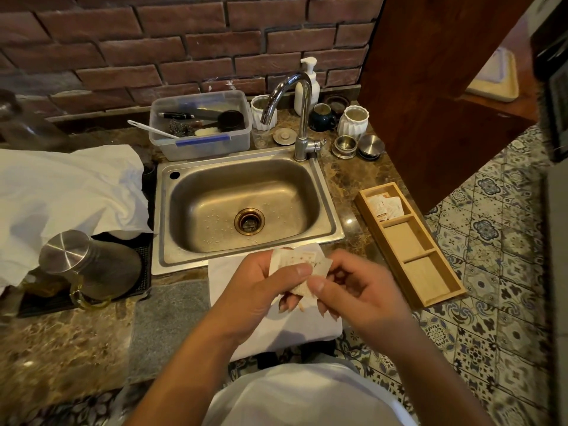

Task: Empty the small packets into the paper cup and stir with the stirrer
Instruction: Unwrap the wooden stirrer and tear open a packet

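Note:
My left hand (pixel 261 284) holds a bunch of small white packets (pixel 295 261) in front of the sink, thumb pressed across them. My right hand (pixel 353 290) pinches the right edge of the same packets between thumb and forefinger. Both hands hover over a folded white cloth (pixel 227 272) at the counter's front edge. More small packets (pixel 387 206) lie in the far compartment of a wooden tray (pixel 430 290) on the right. No paper cup or stirrer shows in view; the hands may hide something beneath them.
A steel sink (pixel 246 207) with a tap (pixel 299 118) sits just beyond the hands. A steel jug (pixel 89 265) stands on a black mat at left, beside white cloth (pixel 61 192). A plastic tub (pixel 199 124), cups and a soap bottle line the brick wall.

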{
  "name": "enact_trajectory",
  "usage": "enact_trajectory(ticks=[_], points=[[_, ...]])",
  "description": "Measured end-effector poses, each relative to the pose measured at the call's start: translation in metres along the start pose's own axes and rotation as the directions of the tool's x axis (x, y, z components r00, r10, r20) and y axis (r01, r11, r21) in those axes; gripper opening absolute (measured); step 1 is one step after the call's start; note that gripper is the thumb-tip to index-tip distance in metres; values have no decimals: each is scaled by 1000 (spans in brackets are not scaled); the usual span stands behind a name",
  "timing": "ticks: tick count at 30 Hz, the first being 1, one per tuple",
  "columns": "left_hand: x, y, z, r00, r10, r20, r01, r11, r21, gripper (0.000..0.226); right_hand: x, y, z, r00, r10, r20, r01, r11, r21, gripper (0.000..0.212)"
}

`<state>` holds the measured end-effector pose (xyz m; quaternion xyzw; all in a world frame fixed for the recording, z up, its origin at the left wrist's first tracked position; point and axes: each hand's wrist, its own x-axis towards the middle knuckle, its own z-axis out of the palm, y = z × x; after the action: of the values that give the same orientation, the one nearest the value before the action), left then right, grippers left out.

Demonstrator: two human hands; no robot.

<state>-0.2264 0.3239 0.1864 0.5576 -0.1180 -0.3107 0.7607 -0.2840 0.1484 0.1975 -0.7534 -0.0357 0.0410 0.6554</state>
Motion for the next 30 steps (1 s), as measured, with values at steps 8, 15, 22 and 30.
enact_trajectory(ticks=[8, 15, 22, 30], points=[[-4, 3, 2, 1000, -20, 16, 20, 1000, 20, 18, 0, -7, -7, 997, 8, 72, -6, 1000, -22, 11], [-6, 0, 3, 998, -31, -51, 33, 998, 51, 19, 2, -2, -10, 992, 30, 126, -11, 989, -147, 23], [-1, -6, 7, 998, -3, -70, 6, 999, 43, 26, 2, 6, -4, 993, -119, 28, 121, 938, -326, 30], [4, -13, 8, 987, -63, -146, 51, 995, -81, 33, 3, 14, 1, 916, -399, -44, 277, 707, -651, 19]])
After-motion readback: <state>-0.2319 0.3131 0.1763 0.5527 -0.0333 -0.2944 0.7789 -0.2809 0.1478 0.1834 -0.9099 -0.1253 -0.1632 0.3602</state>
